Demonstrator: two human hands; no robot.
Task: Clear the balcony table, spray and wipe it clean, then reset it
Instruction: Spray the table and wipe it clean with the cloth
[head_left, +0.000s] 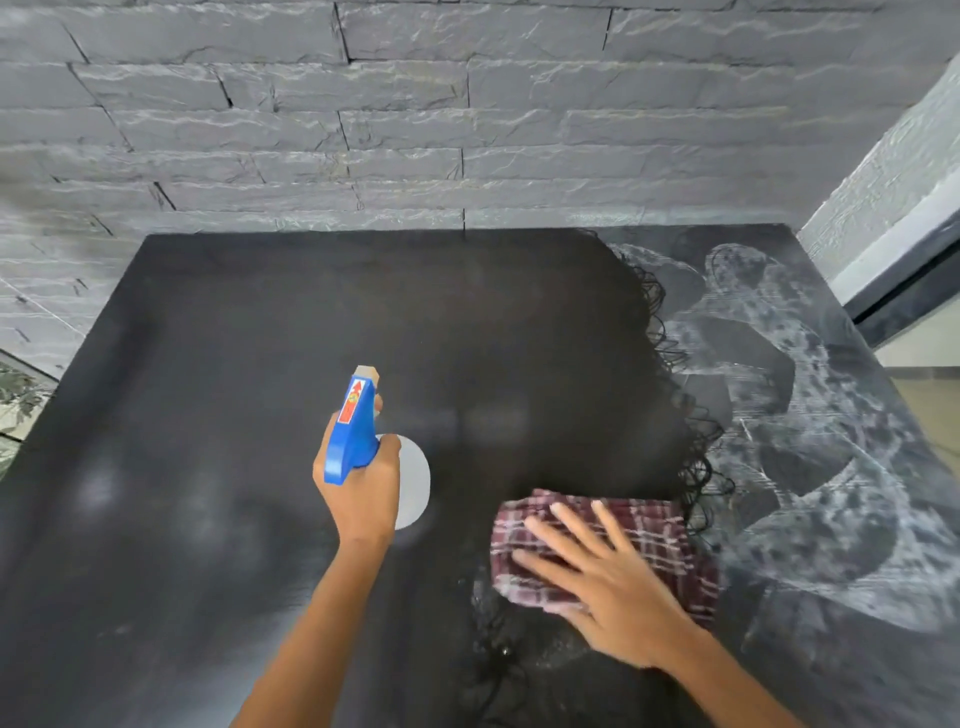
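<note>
A black table (249, 332) fills the view, its right part streaked with whitish wipe marks. My left hand (363, 488) grips a spray bottle (356, 426) with a blue trigger head and pale body, held above the table's middle with the nozzle pointing away from me. My right hand (602, 566) lies flat, fingers spread, pressing a maroon-and-white checked cloth (649, 525) onto the table at the lower right. A wet patch shows beside the cloth near the front edge.
A grey stone-brick wall (415, 119) rises directly behind the table. A light grey wall corner and dark frame (893, 249) stand at the right. Plant leaves behind glass (18, 400) show at the left edge.
</note>
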